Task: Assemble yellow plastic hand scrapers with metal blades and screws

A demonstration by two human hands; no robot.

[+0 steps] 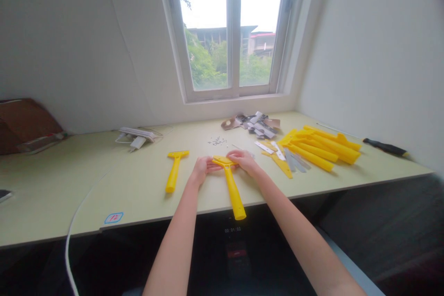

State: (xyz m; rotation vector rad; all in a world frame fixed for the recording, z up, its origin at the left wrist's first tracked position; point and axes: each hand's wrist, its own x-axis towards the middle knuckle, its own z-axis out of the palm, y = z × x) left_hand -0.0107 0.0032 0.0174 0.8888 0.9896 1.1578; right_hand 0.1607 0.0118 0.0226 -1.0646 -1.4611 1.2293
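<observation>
A yellow scraper point(232, 187) is held between my two hands near the table's front edge, its handle pointing toward me past the edge. My left hand point(203, 169) grips the left end of its wide head. At the head's right side, my right hand point(243, 161) has its fingers closed on it. Another yellow scraper point(174, 170) lies on the table left of my hands. Beyond them is a scatter of small metal screws point(218, 140). Yellow flat plates point(282, 165) and metal blades point(294, 160) lie right of my right hand.
Yellow handles point(319, 145) are piled on the right, beside a black-handled screwdriver point(385, 147). Cardboard and plastic packaging point(258, 124) lies below the window. A white power strip point(138, 134) and a brown box point(27, 125) are on the left. A white cable point(71, 226) crosses the table's front edge.
</observation>
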